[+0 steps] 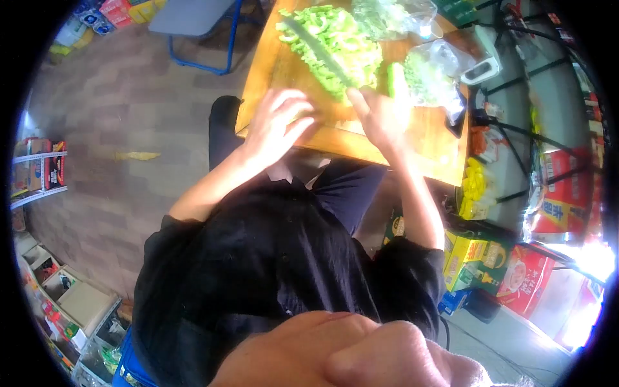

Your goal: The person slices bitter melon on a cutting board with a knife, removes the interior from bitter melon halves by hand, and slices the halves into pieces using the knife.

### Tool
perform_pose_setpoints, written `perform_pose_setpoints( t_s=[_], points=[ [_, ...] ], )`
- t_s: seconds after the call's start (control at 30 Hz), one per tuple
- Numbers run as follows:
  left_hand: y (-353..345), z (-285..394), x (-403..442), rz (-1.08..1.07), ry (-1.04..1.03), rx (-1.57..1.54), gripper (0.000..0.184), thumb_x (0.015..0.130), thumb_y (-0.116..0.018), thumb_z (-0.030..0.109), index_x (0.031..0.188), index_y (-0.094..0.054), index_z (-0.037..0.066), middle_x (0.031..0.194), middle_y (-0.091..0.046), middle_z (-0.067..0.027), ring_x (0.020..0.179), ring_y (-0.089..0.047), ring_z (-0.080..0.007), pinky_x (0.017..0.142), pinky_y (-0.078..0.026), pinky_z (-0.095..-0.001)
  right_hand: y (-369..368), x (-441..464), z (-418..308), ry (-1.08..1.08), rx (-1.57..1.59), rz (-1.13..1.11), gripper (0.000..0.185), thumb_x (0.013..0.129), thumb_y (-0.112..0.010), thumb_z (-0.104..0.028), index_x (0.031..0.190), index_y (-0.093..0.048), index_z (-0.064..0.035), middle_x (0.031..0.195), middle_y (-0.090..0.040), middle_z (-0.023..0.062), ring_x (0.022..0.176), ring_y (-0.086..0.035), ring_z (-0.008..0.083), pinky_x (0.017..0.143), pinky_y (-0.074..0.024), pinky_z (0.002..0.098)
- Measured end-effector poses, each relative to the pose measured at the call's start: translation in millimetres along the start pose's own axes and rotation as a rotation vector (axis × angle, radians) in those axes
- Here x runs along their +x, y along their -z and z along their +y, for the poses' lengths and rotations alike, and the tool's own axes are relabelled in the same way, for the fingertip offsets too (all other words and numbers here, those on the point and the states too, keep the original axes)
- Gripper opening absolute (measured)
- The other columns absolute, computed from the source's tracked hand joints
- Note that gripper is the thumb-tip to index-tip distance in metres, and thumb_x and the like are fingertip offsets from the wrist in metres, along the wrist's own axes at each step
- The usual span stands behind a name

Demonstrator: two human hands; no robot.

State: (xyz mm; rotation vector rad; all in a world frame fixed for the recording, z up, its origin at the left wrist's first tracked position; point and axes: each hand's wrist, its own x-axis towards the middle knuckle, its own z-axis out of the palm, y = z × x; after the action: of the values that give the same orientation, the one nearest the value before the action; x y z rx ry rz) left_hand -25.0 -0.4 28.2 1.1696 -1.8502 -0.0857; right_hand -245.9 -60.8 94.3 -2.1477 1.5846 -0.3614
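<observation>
My right hand [382, 119] is closed around the handle of a kitchen knife [316, 50], near the front of the wooden table [425, 151]. The blade points away to the left and lies over a heap of sliced green vegetable [351, 45]. Over the table's near left corner, my left hand [277, 126] is slightly blurred, with its fingers bent and apart and nothing seen in them. Just beyond my right hand is a long uncut green piece [394, 79], beside a clear plastic bag of green pieces [429, 77].
Another clear bag of greens [383, 18] lies at the table's far side. A white-handled object [483, 64] and a dark flat item [456, 122] are at the right edge. A folding stool [193, 22] stands left; black racks and packaged goods [525, 277] line the right.
</observation>
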Motion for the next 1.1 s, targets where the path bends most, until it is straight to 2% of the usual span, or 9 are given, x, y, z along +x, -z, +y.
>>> perform_pose_setpoints(
  t_s=[0.07,0.13,0.2,0.27,0.3,0.37,0.57,0.87,1.1],
  points=[
    [31,34,13,-0.255,0.113,-0.551,0.01,0.087,-0.068,0.007,0.096,-0.068,0.002,0.099,-0.065,-0.0108,0.092,-0.062,-0.028,0.083,-0.05,-0.0391,-2,-11,3,0.126,-0.02,0.202,0.043,0.099,-0.054,-0.04,0.091,-0.062,0.0017,0.065,-0.059,0.0127,0.065,-0.059,0.03,0.064,-0.0473,0.0431],
    [66,73,29,-0.515,0.157,-1.089,0.008,0.091,-0.062,0.004,0.094,-0.068,0.001,0.09,-0.066,-0.0095,0.087,-0.063,-0.0269,0.081,-0.05,-0.0388,-16,-18,27,0.016,0.397,0.321,0.035,0.099,-0.054,-0.033,0.088,-0.058,-0.0004,0.06,-0.053,0.0104,0.06,-0.058,0.0242,0.059,-0.0463,0.039],
    [83,94,40,-0.835,0.056,-1.589,0.013,0.092,-0.057,0.005,0.097,-0.068,-0.002,0.091,-0.066,-0.0105,0.09,-0.063,-0.0261,0.081,-0.05,-0.0384,-26,-18,46,0.177,0.521,0.365,0.037,0.103,-0.046,-0.034,0.083,-0.052,-0.0034,0.055,-0.046,0.0059,0.048,-0.048,0.0167,0.049,-0.0423,0.0324],
    [89,123,42,-1.054,0.142,-2.085,0.02,0.09,-0.054,0.003,0.104,-0.065,-0.005,0.098,-0.065,-0.0139,0.092,-0.062,-0.0261,0.083,-0.049,-0.0387,-27,-25,41,-0.069,0.959,0.297,0.04,0.101,-0.045,-0.04,0.113,-0.053,-0.002,0.057,-0.044,-0.0005,0.042,-0.041,0.0092,0.037,-0.036,0.025],
    [92,135,44,-1.133,0.186,-2.185,0.024,0.089,-0.052,0.002,0.108,-0.063,-0.007,0.102,-0.064,-0.0151,0.094,-0.061,-0.0261,0.084,-0.048,-0.0385,-29,-23,38,-0.135,1.016,0.302,0.041,0.102,-0.04,-0.046,0.099,-0.051,-0.0062,0.053,-0.042,0.0009,0.04,-0.04,0.0117,0.036,-0.0343,0.0263],
    [88,152,45,-1.293,0.193,-2.349,0.035,0.081,-0.05,0.001,0.114,-0.057,-0.009,0.108,-0.058,-0.0157,0.093,-0.057,-0.0246,0.084,-0.045,-0.0358,-28,-21,36,-0.136,1.153,0.288,0.044,0.101,-0.039,-0.049,0.095,-0.05,-0.0071,0.053,-0.042,0.0016,0.039,-0.04,0.0132,0.036,-0.0334,0.0273],
    [83,172,42,-1.477,0.24,-2.326,0.037,0.071,-0.048,-0.002,0.107,-0.056,-0.008,0.101,-0.054,-0.0128,0.088,-0.053,-0.0221,0.079,-0.043,-0.0332,-25,-2,72,-0.138,1.621,0.209,0.07,0.095,-0.024,-0.074,0.088,-0.047,-0.0081,0.056,-0.037,0.0022,0.044,-0.033,0.0154,0.044,-0.0299,0.0309],
    [66,184,45,-1.498,0.206,-2.142,0.033,0.071,-0.052,0.002,0.103,-0.055,-0.004,0.1,-0.055,-0.0139,0.092,-0.055,-0.0292,0.083,-0.043,-0.0405,-40,-20,104,-0.047,1.814,0.271,0.076,0.092,-0.019,-0.08,0.083,-0.048,-0.0095,0.055,-0.033,-0.0008,0.043,-0.03,0.0137,0.043,-0.0267,0.0285],
    [48,207,46,-1.588,0.417,-2.169,0.034,0.08,-0.051,0.013,0.108,-0.054,-0.006,0.105,-0.051,-0.0142,0.095,-0.053,-0.028,0.084,-0.044,-0.0386,-45,-32,106,-0.021,1.874,0.211,0.078,0.09,-0.021,-0.081,0.083,-0.048,-0.0087,0.053,-0.034,-0.0003,0.041,-0.03,0.0141,0.041,-0.0272,0.0291]
  ],
)
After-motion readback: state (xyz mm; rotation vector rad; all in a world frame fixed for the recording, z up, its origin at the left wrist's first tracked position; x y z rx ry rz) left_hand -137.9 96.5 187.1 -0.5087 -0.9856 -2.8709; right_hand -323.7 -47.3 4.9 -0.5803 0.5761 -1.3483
